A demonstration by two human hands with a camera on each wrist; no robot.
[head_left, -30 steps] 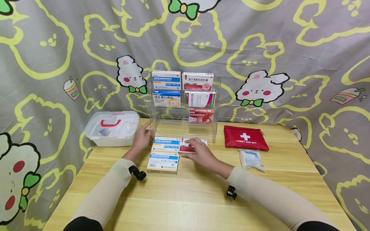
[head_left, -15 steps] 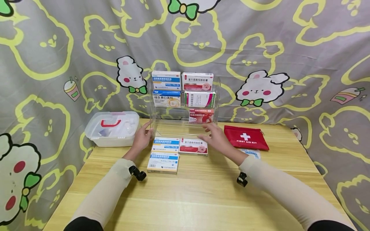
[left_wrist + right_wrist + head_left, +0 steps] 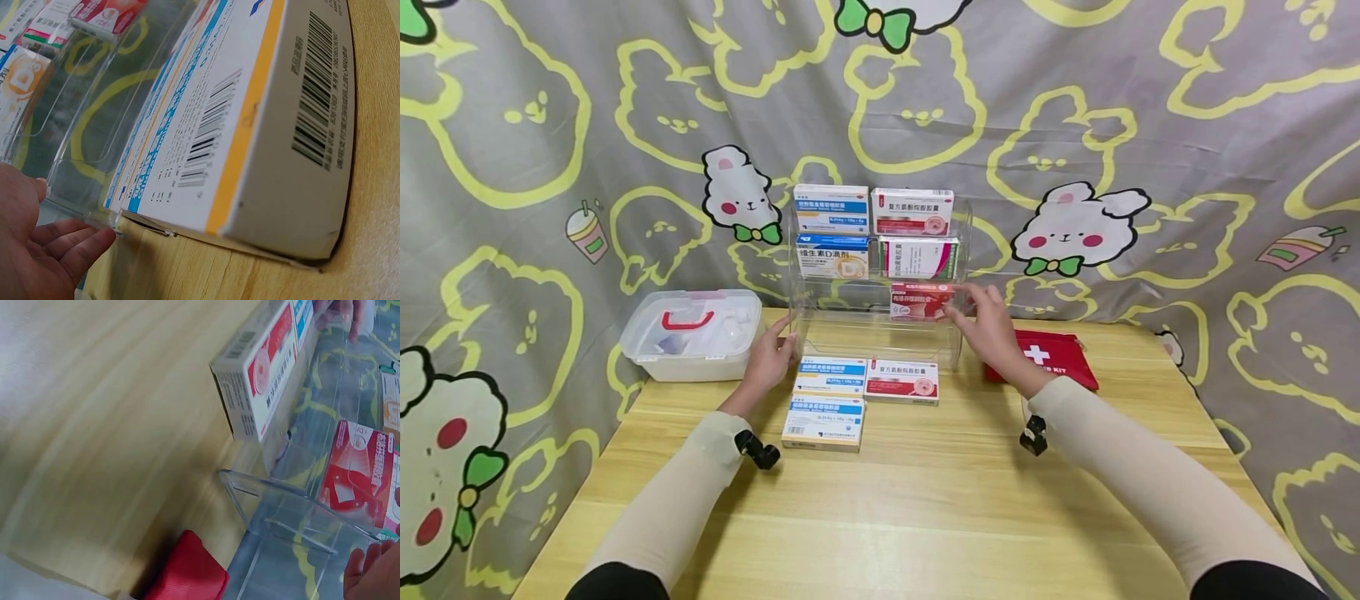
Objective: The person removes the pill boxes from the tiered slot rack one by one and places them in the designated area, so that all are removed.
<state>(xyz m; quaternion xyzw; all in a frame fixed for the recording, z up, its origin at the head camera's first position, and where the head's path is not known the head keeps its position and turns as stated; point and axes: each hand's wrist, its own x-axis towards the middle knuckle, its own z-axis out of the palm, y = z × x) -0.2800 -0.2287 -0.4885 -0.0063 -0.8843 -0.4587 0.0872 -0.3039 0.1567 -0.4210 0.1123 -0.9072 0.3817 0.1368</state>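
Note:
A clear display rack (image 3: 875, 340) stands upright at the table's back, holding medicine boxes on its upper tiers. My left hand (image 3: 769, 358) grips the rack's left side near the bottom; in the left wrist view its thumb and fingers (image 3: 87, 247) lie about the clear edge. At the rack's right side, my right hand (image 3: 994, 333) has its thumb in front of the red medicine box (image 3: 917, 302) and its fingers at the side wall. Below, a white-and-red medicine box (image 3: 902, 379) lies beside a blue-and-white one (image 3: 830, 375); another blue-and-white box (image 3: 822, 422) lies nearer me.
A lidded plastic case (image 3: 688, 342) with a red handle sits left of the rack. The red first aid pouch (image 3: 1060, 357) lies to the right, partly hidden by my right hand and forearm. A patterned curtain (image 3: 925, 100) hangs close behind the table.
My right hand has left the white-and-red medicine box and moved up and right to the rack's right side, beside the red box. My left hand has stayed on the rack's left side.

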